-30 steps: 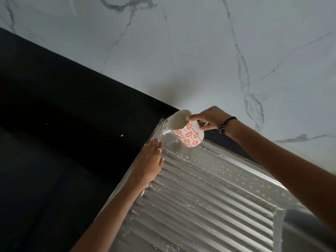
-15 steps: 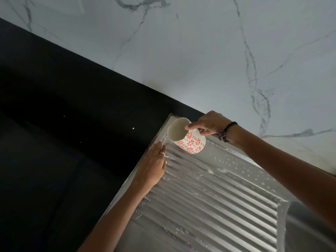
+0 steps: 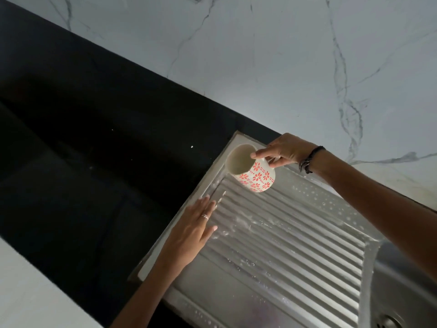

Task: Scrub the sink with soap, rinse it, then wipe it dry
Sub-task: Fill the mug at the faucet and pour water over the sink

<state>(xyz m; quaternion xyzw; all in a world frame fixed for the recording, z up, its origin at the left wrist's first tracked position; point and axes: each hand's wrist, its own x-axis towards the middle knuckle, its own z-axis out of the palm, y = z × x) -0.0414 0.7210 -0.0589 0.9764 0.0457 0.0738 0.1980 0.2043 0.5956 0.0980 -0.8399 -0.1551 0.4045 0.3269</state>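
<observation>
Our right grip holds a tipped floral mug by its handle; our left grip lies flat, fingers straight, on the wet, ribbed steel drainboard.

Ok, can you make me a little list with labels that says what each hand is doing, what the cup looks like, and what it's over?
right hand: right hand holds the mug by its handle side, thumb on the rim
mug: white mug with red flowers, tipped on its side, mouth facing the left end
water from mug: none visible
left hand: left hand flat, fingers straight, on the wet board
surface: ribbed steel draining board with droplets
sink bowl: sink bowl, partly in view at right
</observation>
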